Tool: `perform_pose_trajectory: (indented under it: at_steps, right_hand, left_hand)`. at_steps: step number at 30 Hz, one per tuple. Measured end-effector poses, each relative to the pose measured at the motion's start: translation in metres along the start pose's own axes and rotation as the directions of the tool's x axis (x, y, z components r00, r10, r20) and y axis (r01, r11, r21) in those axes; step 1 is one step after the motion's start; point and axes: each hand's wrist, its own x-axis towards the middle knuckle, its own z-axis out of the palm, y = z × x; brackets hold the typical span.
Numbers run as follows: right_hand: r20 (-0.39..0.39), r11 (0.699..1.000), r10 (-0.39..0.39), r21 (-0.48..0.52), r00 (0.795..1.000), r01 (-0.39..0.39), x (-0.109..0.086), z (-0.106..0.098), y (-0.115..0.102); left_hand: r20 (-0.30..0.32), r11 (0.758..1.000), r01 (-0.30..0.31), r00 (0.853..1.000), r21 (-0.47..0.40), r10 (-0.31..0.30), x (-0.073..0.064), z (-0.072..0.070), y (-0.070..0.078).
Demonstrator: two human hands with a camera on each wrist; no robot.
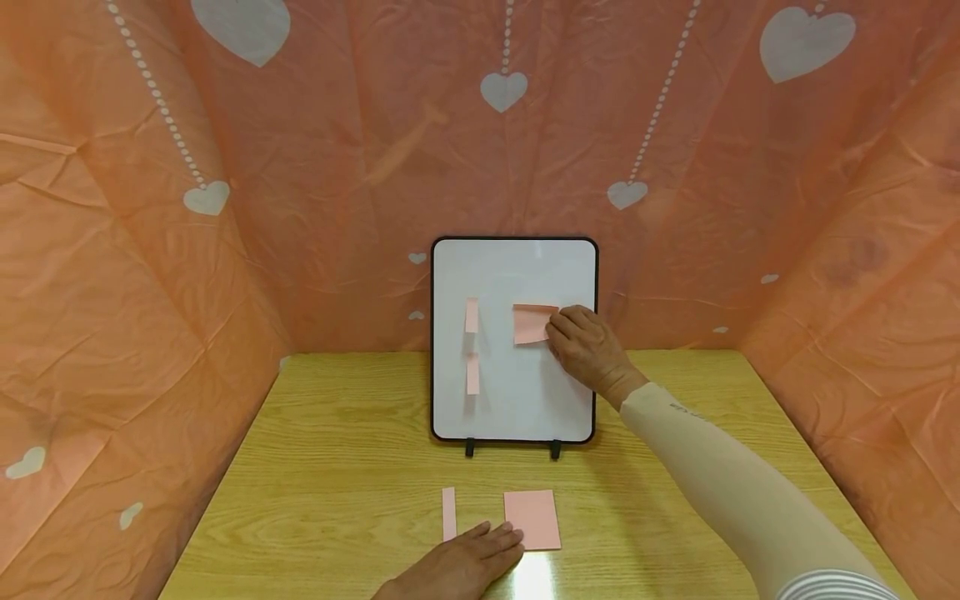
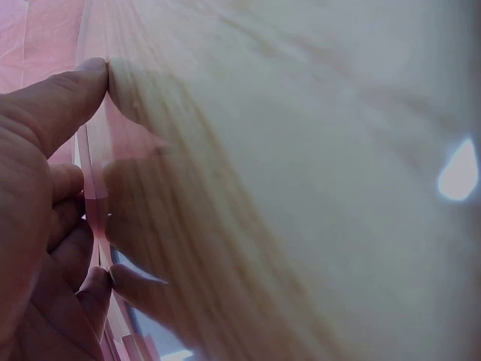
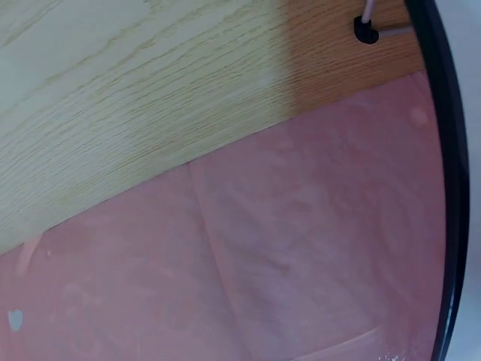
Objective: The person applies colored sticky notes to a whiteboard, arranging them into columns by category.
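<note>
In the head view a whiteboard point(image 1: 510, 408) with a black frame stands upright, tilted slightly back. My right hand point(image 1: 588, 350) is at its right half, curled fingers gripping the right edge of a square pink sticky note point(image 1: 528, 325) against the board. That side of the note is hidden behind the fingers. My left hand point(image 1: 465, 562) rests palm down on the table, fingers extended. Its fingertips lie at the lower left corner of a square pink sticky note pad point(image 1: 534, 517). Just above it is a narrow pink strip pad point(image 1: 449, 510), its lower end right by the hand.
Two narrow pink strips, an upper strip point(image 1: 472, 317) and a lower strip point(image 1: 473, 375), stick to the board's left side. Black stand feet point(image 1: 556, 450) support the board on the wooden table point(image 1: 337, 475). An orange-pink cloth point(image 1: 360, 208) with white hearts encloses the back and sides.
</note>
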Motion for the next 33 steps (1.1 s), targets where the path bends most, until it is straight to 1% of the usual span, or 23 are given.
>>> perform_pose_trajectory:
  at_steps: [4, 11, 18, 26, 28, 33]
  right_hand:
    - [0.033, 1.000, -0.003, -0.002, 0.999, 0.003, -0.0021, -0.0013, -0.0016]
    - [0.019, 1.000, 0.006, -0.001, 1.000, -0.006, -0.0023, -0.0008, -0.0011]
    - [0.003, 1.000, -0.001, 0.001, 1.000, 0.001, -0.0027, -0.0004, 0.0008]
    - [0.038, 1.000, 0.022, 0.020, 0.999, -0.022, 0.0010, -0.0034, 0.0021]
    - [0.026, 0.999, 0.025, 0.033, 0.999, -0.026, 0.0027, -0.0025, 0.0024]
    - [-0.034, 0.998, 0.029, 0.057, 0.999, -0.027, 0.0060, -0.0012, 0.0028]
  left_hand:
    - [0.008, 1.000, 0.002, 1.000, 0.002, -0.002, 0.0007, 0.0000, -0.0007]
    - [0.012, 1.000, 0.019, 1.000, -0.017, -0.018, 0.0010, -0.0008, -0.0005]
    - [-0.010, 1.000, 0.003, 1.000, 0.020, -0.003, 0.0000, 0.0001, 0.0008]
    - [-0.013, 1.000, 0.002, 1.000, 0.027, -0.002, 0.0001, 0.0005, 0.0008]
    - [-0.017, 1.000, 0.002, 1.000, 0.024, -0.002, -0.0002, 0.0008, 0.0009]
    - [-0.032, 0.999, -0.005, 0.999, 0.032, 0.006, -0.0007, 0.0022, 0.0011]
